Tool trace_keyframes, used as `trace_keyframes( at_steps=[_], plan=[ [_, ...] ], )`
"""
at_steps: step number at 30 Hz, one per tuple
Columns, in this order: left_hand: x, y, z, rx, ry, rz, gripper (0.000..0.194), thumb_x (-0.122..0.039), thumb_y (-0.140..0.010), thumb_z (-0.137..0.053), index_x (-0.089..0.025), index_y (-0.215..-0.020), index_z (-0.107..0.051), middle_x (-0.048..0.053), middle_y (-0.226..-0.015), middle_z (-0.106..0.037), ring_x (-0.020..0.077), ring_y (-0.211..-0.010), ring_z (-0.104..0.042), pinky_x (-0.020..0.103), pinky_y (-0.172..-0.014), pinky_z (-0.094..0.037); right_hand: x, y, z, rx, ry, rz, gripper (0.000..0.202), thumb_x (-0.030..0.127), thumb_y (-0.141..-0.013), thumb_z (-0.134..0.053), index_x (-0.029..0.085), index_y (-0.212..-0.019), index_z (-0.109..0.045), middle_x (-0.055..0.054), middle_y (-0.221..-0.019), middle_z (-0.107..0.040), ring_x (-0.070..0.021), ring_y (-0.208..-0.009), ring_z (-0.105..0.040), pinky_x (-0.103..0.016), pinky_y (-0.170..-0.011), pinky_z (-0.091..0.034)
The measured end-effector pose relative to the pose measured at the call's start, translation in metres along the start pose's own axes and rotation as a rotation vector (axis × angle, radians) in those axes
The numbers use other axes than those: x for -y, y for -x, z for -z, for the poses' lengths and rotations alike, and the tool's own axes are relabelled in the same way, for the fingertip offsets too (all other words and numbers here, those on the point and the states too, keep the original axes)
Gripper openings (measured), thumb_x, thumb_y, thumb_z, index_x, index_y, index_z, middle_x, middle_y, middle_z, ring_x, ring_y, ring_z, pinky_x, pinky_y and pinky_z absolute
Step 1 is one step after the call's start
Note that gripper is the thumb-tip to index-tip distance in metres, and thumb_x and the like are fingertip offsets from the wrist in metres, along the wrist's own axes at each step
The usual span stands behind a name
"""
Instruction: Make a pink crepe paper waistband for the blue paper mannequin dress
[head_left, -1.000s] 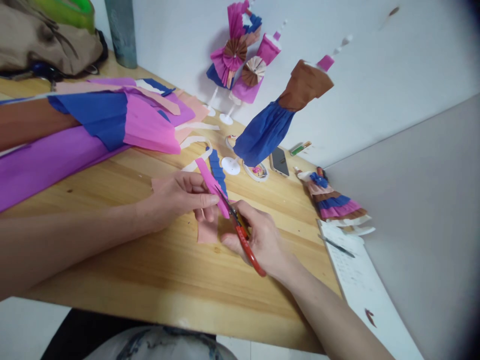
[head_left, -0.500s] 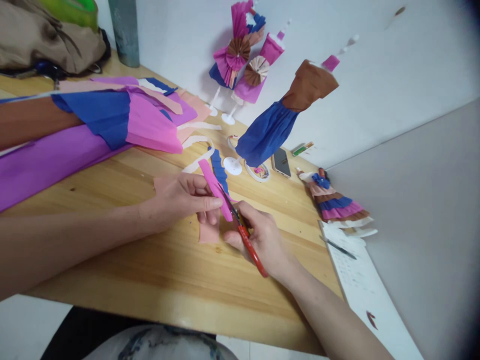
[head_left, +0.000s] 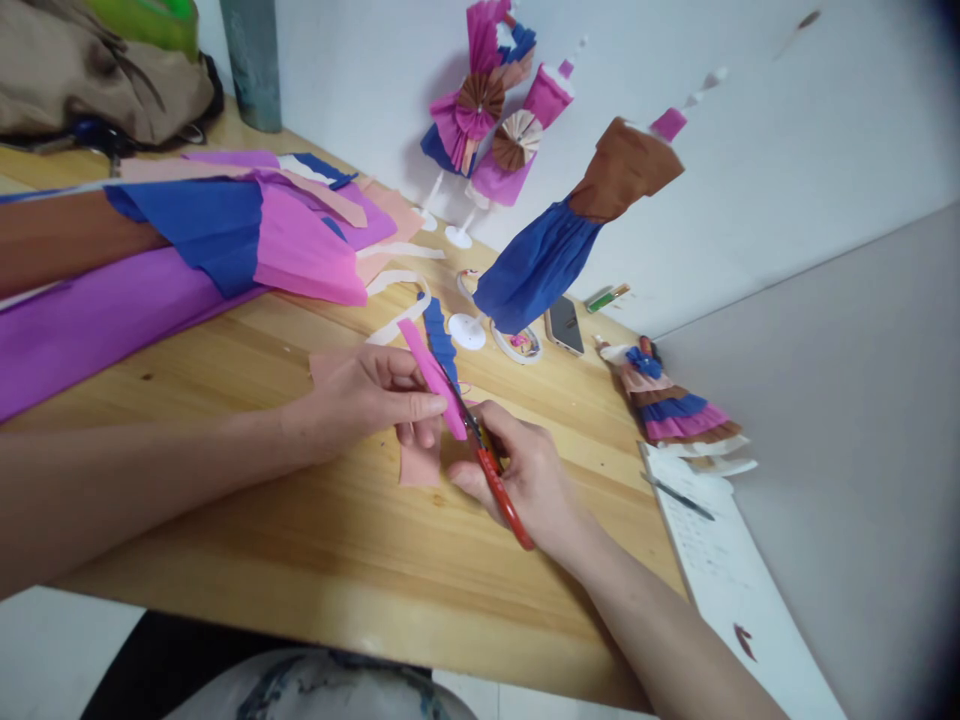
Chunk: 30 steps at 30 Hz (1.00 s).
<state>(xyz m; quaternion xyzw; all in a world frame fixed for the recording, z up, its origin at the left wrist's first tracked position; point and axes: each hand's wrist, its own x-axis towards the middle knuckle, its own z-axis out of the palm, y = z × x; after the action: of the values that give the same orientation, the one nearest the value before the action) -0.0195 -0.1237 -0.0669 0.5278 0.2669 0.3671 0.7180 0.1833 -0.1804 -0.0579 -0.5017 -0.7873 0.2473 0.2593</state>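
Note:
Between the thumb and fingers of my left hand [head_left: 386, 400] is a narrow pink crepe paper strip [head_left: 426, 368], tilted up and away to the left. My right hand [head_left: 525, 470] is closed round red-handled scissors [head_left: 495, 490]. Their blades lie along the strip's right edge and look nearly closed. Under and beyond the hands, a peach paper piece [head_left: 420, 466] and a pleated blue strip [head_left: 439, 338] lie on the wooden table [head_left: 315, 560]. A white paper ribbon [head_left: 397, 322] curls behind my left hand.
A small stand wearing a brown and blue paper dress [head_left: 577, 220] rises beyond my hands, with two more dressed stands behind. Crepe paper sheets [head_left: 112, 290] spread at left. A phone [head_left: 564, 326], tape rolls and a notebook with a pen [head_left: 679, 497] lie toward the right.
The scissor blades have come closer together along the pink strip's edge. Both hands stay almost in place, and the whole view has shifted very slightly.

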Motion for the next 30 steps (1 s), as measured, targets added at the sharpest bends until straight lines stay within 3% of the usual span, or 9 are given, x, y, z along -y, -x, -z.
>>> trace_keyframes(
  at_steps=[10, 19, 30],
  plan=[
    [0.0026, -0.0008, 0.0008, 0.024, -0.005, -0.029, 0.012, -0.024, -0.073, -0.079, -0.013, -0.072, -0.073, 0.000, -0.057, -0.068, 0.0100, -0.053, -0.064, 0.016, -0.048, -0.050, 0.0055, -0.0013, 0.0005, 0.008, 0.015, 0.006, 0.041, 0.059, -0.085, -0.067, 0.021, -0.081, -0.053, 0.005, -0.064, -0.047, -0.0111, -0.055, -0.037, -0.024, -0.053, -0.034],
    [0.0020, -0.0010, 0.0011, 0.025, 0.007, -0.014, 0.011, -0.023, -0.071, -0.079, -0.014, -0.071, -0.074, 0.001, -0.057, -0.069, 0.0108, -0.052, -0.063, 0.017, -0.048, -0.049, -0.0007, -0.0013, -0.0015, -0.001, -0.011, 0.005, 0.050, 0.069, -0.087, -0.062, 0.022, -0.078, -0.049, 0.006, -0.063, -0.041, -0.0111, -0.055, -0.035, -0.024, -0.051, -0.030],
    [0.0011, -0.0005, 0.0000, 0.009, 0.021, 0.005, 0.008, -0.018, -0.069, -0.079, -0.013, -0.072, -0.074, 0.002, -0.061, -0.072, 0.0110, -0.053, -0.064, 0.018, -0.048, -0.050, -0.0010, -0.0020, -0.0007, -0.009, -0.004, 0.025, 0.048, 0.066, -0.089, -0.062, 0.021, -0.077, -0.049, 0.006, -0.062, -0.042, -0.0098, -0.052, -0.033, -0.023, -0.049, -0.031]
  ],
)
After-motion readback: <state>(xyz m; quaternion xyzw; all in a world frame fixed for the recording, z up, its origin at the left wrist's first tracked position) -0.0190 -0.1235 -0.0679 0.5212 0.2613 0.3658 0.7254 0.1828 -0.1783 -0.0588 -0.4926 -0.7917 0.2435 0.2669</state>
